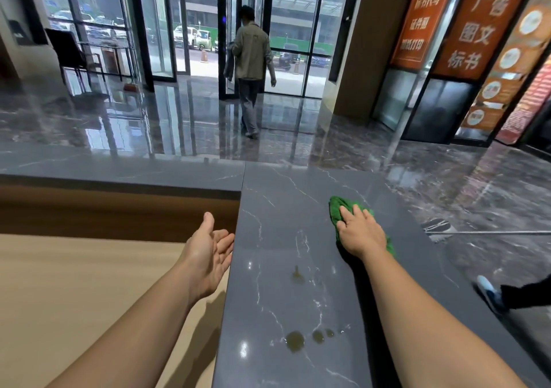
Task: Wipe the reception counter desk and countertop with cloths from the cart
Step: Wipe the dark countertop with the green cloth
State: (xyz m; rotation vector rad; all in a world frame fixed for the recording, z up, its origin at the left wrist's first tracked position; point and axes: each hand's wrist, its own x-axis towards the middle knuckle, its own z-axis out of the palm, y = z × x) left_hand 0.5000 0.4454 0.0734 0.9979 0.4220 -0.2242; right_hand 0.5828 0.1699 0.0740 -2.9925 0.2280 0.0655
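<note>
Grey countertop point(268, 202): at one o'clock my flat right hand point(362, 232) presses a green cloth point(336, 208) for wiping; at eleven, my left hand point(208, 247) hangs open, empty.

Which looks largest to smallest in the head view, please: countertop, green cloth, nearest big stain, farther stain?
1. Countertop
2. Cloth, partly under the right hand
3. Nearest stain and farther stain: unranked; the nearer looks bigger, perhaps only from closeness.

Countertop point(283, 202) bare beyond cloth point(337, 208); spills point(295, 341) lie nearer
</note>
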